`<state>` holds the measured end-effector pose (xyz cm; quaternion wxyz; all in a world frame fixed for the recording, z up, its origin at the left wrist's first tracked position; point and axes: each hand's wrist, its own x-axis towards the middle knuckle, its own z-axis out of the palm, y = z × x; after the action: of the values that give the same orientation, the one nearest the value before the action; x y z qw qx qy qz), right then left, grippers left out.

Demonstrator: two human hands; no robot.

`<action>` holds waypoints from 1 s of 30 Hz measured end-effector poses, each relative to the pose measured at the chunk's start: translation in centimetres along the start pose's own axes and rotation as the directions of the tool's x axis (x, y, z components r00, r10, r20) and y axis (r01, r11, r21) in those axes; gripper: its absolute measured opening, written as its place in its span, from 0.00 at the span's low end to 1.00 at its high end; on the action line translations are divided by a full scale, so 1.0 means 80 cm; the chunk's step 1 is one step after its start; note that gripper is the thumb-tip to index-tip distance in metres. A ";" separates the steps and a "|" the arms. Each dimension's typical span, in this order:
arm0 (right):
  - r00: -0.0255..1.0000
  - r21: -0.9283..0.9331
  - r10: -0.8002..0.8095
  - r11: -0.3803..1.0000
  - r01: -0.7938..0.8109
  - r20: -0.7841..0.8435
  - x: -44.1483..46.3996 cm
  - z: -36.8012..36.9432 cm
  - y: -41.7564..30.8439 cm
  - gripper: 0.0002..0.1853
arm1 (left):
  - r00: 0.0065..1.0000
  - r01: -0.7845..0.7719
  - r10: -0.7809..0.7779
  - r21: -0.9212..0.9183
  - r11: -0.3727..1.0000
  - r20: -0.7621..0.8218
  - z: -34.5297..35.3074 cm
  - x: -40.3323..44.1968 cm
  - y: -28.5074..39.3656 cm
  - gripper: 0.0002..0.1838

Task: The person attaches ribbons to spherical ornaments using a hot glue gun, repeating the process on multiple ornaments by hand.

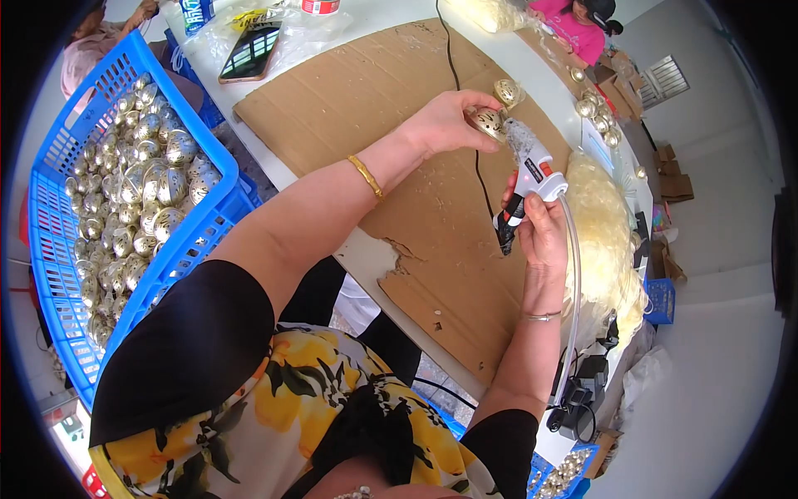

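Observation:
My left hand (453, 123) holds a gold perforated ball (489, 123) between thumb and fingers, above the cardboard sheet (332, 108). Just behind it lies a second gold ball (508, 92). My right hand (540, 229) is wrapped round a white and black glue gun (539, 170). The gun's nozzle end, covered in whitish glue, points up toward the held ball. Whether the nozzle touches the ball is too small to tell. A pale hose or glue stick runs from the gun's rear down past my right wrist.
At the left stands a blue basket (224, 158) full of gold balls. A phone (250, 51) lies at the back left. A black cable (450, 50) crosses the cardboard. Yellowish translucent material (594, 241) is heaped at the right. Two other people sit across the table.

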<state>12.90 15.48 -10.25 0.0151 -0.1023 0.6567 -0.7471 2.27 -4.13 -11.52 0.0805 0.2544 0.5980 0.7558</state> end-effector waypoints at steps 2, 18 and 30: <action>1.000 0.002 0.004 1.000 -0.004 -0.002 0.000 -0.001 -0.001 0.26 | 1.000 0.008 -0.008 0.073 0.997 -0.007 0.000 -0.002 0.005 0.31; 1.000 0.004 -0.007 1.000 0.007 -0.012 -0.002 -0.004 -0.005 0.24 | 1.000 0.005 -0.005 0.010 1.000 0.000 0.003 -0.002 -0.002 0.31; 0.999 -0.043 -0.002 0.999 0.000 -0.049 -0.003 -0.007 -0.011 0.24 | 1.000 -0.009 0.008 -0.049 0.999 -0.020 -0.001 0.006 -0.012 0.30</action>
<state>13.14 16.15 -9.45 -0.0036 -0.0844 0.6726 -0.7352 1.59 -3.74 -12.32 0.0778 0.2475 0.5788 0.7731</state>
